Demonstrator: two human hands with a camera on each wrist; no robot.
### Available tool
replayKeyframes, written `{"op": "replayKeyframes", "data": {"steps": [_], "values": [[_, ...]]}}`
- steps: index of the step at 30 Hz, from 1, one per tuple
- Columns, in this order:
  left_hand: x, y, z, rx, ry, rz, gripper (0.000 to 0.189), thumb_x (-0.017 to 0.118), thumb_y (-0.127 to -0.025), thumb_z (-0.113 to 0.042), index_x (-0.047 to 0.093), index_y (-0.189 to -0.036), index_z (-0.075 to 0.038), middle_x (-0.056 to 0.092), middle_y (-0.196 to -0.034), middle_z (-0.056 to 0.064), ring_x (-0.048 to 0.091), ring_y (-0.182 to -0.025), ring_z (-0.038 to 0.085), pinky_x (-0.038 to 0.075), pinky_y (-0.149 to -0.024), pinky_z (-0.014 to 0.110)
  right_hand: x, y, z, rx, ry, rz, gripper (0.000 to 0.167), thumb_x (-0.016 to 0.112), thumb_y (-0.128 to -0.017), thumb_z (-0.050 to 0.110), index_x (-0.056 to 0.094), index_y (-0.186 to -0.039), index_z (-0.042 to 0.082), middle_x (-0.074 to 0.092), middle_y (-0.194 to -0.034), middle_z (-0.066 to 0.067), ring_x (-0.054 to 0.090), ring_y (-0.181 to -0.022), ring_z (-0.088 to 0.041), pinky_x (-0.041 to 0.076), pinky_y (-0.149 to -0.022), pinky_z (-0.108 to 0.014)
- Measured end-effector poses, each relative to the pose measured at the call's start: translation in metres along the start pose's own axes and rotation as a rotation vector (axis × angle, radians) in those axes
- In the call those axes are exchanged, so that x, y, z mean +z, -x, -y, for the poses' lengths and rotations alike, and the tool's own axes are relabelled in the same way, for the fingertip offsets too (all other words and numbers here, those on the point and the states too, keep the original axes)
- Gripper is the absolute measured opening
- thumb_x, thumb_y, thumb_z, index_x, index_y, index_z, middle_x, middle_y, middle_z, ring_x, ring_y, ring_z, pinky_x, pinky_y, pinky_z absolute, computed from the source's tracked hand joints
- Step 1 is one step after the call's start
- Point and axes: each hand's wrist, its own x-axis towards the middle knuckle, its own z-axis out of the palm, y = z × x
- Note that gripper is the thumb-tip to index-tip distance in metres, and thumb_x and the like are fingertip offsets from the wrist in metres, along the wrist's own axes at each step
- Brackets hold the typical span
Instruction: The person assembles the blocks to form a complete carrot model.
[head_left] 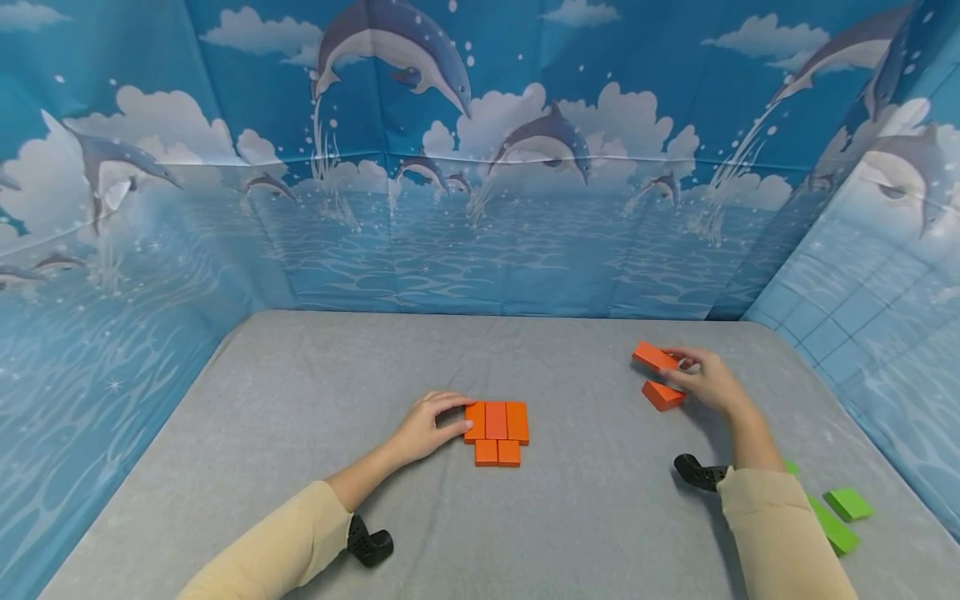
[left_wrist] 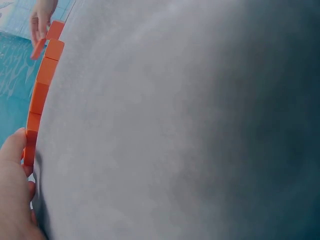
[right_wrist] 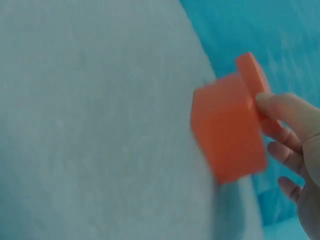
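On the grey cloth, several orange blocks [head_left: 497, 421] lie together: three upright side by side, with two shorter-looking ones against their near edge. My left hand [head_left: 430, 427] holds the leftmost block [head_left: 474, 425] of that row, thumb at its near end and a finger at its far end. Farther right, my right hand [head_left: 712, 383] pinches an orange block [right_wrist: 251, 75] between thumb and fingers. The held block looks thin and tilted in the right wrist view. Just nearer than it, another orange block [head_left: 662, 397] rests on the cloth, overlapped by the held one in the right wrist view.
Several green blocks [head_left: 847, 503] lie by the right forearm, partly hidden by the sleeve. Black wrist mounts [head_left: 369, 542] stick out from both wrists. A blue dolphin-print curtain [head_left: 495, 242] stands along the back and sides of the grey table surface [head_left: 570, 533].
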Motion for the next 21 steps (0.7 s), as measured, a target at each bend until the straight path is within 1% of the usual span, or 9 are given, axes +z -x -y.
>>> {"op": "replayKeyframes", "data": {"steps": [3, 6, 8, 11, 14, 17, 21], "values": [[0.000, 0.000, 0.000, 0.002, 0.002, -0.003, 0.036, 0.065, -0.085, -0.025, 0.062, -0.118, -0.010, 0.059, -0.119, 0.005, 0.048, -0.113, 0.021, 0.037, -0.096, 0.043, -0.001, 0.000, 0.018, -0.089, 0.024, -0.016, 0.048, 0.062, -0.088, 0.029, 0.053, -0.124, -0.002, 0.051, -0.111, -0.024, 0.047, -0.094, -0.034, 0.040, -0.067, -0.039], [0.000, 0.000, 0.000, 0.008, -0.001, -0.011, 0.036, 0.065, -0.085, -0.024, 0.062, -0.118, -0.009, 0.060, -0.119, 0.006, 0.048, -0.112, 0.022, 0.037, -0.095, 0.044, 0.003, 0.001, 0.040, -0.183, 0.033, -0.032, 0.041, 0.065, -0.086, 0.021, 0.057, -0.120, 0.000, 0.053, -0.102, -0.018, 0.047, -0.087, -0.031, 0.036, -0.062, -0.035], [0.000, 0.000, -0.001, 0.014, -0.003, -0.015, 0.036, 0.066, -0.085, -0.024, 0.062, -0.118, -0.008, 0.060, -0.119, 0.006, 0.049, -0.112, 0.023, 0.037, -0.095, 0.045, 0.010, 0.002, 0.054, -0.258, 0.015, -0.041, 0.038, 0.067, -0.084, 0.015, 0.059, -0.117, 0.000, 0.053, -0.096, -0.014, 0.047, -0.082, -0.028, 0.035, -0.061, -0.034], [0.000, 0.001, -0.001, 0.022, -0.001, -0.017, 0.037, 0.066, -0.085, -0.024, 0.062, -0.118, -0.008, 0.060, -0.118, 0.007, 0.049, -0.112, 0.024, 0.037, -0.095, 0.046, 0.022, 0.005, 0.074, -0.376, -0.032, -0.044, 0.035, 0.070, -0.080, 0.010, 0.062, -0.114, 0.002, 0.054, -0.092, -0.008, 0.047, -0.078, -0.025, 0.037, -0.062, -0.035], [0.000, 0.000, -0.001, 0.017, 0.002, -0.012, 0.037, 0.066, -0.085, -0.023, 0.062, -0.118, -0.008, 0.060, -0.119, 0.007, 0.049, -0.112, 0.024, 0.037, -0.096, 0.045, 0.036, 0.010, 0.095, -0.471, -0.084, -0.006, 0.035, 0.071, -0.078, 0.009, 0.064, -0.112, 0.003, 0.054, -0.091, -0.003, 0.048, -0.077, -0.023, 0.040, -0.062, -0.037], [0.000, 0.000, -0.001, 0.016, 0.001, -0.010, 0.037, 0.065, -0.085, -0.023, 0.062, -0.118, -0.008, 0.060, -0.119, 0.007, 0.048, -0.113, 0.024, 0.036, -0.096, 0.045, 0.050, 0.019, 0.115, -0.518, -0.101, 0.053, 0.033, 0.072, -0.078, 0.013, 0.065, -0.111, 0.008, 0.054, -0.088, 0.004, 0.050, -0.077, -0.022, 0.041, -0.064, -0.038], [0.000, 0.000, 0.000, 0.010, -0.003, -0.010, 0.036, 0.066, -0.085, -0.024, 0.062, -0.118, -0.010, 0.060, -0.119, 0.006, 0.048, -0.113, 0.024, 0.036, -0.096, 0.046, 0.069, 0.032, 0.138, -0.574, -0.077, 0.119, 0.032, 0.071, -0.079, 0.017, 0.066, -0.110, 0.014, 0.051, -0.084, 0.010, 0.048, -0.074, -0.017, 0.035, -0.066, -0.033]]}}
